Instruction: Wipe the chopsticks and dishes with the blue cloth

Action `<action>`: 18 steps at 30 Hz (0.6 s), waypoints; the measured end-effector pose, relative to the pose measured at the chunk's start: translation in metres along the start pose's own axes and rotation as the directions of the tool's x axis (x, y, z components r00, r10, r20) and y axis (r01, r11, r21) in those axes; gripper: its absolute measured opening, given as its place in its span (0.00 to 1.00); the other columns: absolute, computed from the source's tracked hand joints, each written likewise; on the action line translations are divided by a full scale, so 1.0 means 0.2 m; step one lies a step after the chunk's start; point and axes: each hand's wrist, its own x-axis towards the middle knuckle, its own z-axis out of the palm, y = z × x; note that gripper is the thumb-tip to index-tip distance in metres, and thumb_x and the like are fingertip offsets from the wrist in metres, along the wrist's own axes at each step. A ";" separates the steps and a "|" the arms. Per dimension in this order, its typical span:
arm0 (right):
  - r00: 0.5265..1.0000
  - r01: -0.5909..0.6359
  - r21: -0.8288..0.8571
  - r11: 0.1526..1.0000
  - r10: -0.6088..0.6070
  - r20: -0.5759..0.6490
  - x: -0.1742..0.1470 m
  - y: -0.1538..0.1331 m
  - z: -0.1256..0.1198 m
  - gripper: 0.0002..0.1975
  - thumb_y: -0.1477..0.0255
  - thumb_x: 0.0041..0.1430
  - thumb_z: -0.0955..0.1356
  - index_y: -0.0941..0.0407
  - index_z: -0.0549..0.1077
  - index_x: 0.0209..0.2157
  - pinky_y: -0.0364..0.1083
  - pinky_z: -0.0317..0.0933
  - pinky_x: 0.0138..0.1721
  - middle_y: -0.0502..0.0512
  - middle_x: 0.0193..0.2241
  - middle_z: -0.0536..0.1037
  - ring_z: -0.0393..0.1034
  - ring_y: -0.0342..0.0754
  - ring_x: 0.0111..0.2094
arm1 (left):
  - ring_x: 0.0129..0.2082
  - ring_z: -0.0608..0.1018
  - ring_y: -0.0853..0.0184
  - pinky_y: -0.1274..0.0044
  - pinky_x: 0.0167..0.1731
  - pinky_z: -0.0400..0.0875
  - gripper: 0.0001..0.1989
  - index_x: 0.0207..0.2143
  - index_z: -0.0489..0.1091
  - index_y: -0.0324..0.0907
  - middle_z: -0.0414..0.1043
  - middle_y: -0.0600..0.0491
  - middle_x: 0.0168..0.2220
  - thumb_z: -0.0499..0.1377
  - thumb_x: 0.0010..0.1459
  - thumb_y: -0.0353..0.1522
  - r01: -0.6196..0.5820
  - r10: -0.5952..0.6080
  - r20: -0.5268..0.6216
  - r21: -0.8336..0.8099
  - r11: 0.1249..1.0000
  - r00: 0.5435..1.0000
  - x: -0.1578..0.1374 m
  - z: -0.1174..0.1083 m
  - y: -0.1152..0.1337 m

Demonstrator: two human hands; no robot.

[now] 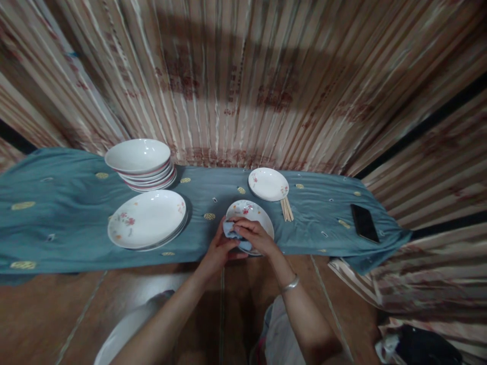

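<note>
Left hand (221, 245) at a flowered plate (262, 219), right hand (255, 235) with a light-blue cloth (229, 229) over it

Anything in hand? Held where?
Yes: left hand holds the floral plate by its near-left rim; right hand holds a light-blue cloth, bunched under its fingers. Exact finger contact is partly hidden.

Dish (263, 219), partly covered by the cloth (229, 229) and right hand (254, 236), which also masks some of the cloth. Sticks (287, 210): upper ends hidden by the plate (268, 184). Curtain (213, 76): cropped above, small print (232, 82) illegible. Black object (428, 347): cropped below, unidentifiable.
</note>
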 end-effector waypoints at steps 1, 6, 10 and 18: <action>0.999 -0.026 0.023 0.999 0.025 0.025 -0.01 0.00 -0.01 0.17 0.56 0.55 0.66 0.54 0.77 0.35 0.46 0.61 0.51 0.54 0.47 0.74 0.68 0.49 0.49 | 0.41 0.77 0.61 0.67 0.32 0.78 0.43 0.62 0.50 0.54 0.66 0.48 0.54 0.63 0.46 0.26 0.000 0.000 0.009 -0.002 1.000 1.000 0.00 0.00 0.00; 0.985 -0.114 0.074 0.991 0.103 0.141 -0.08 -0.01 -0.06 0.18 0.56 0.53 0.68 0.57 0.78 0.30 0.43 0.63 0.42 0.54 0.42 0.76 0.71 0.46 0.41 | 0.40 0.78 0.59 0.68 0.32 0.78 0.43 0.63 0.47 0.55 0.63 0.46 0.57 0.63 0.47 0.27 0.030 -0.031 0.071 0.014 0.999 0.997 0.00 -0.02 0.02; 0.966 -0.193 0.066 0.979 0.178 0.186 -0.13 -0.03 -0.10 0.19 0.56 0.52 0.69 0.59 0.78 0.27 0.41 0.62 0.33 0.55 0.40 0.76 0.69 0.42 0.32 | 0.38 0.78 0.59 0.68 0.31 0.78 0.43 0.64 0.45 0.52 0.69 0.45 0.52 0.63 0.49 0.30 0.043 -0.044 0.087 0.017 0.999 0.995 0.00 -0.02 0.02; 0.930 -0.300 -0.072 0.951 0.308 0.202 -0.20 -0.03 -0.18 0.25 0.50 0.51 0.66 0.60 0.75 0.23 0.38 0.56 0.22 0.53 0.26 0.77 0.64 0.38 0.21 | 0.40 0.78 0.60 0.69 0.32 0.78 0.48 0.65 0.41 0.54 0.68 0.46 0.53 0.64 0.47 0.28 0.036 -0.038 0.045 0.051 0.998 0.998 0.01 -0.02 0.01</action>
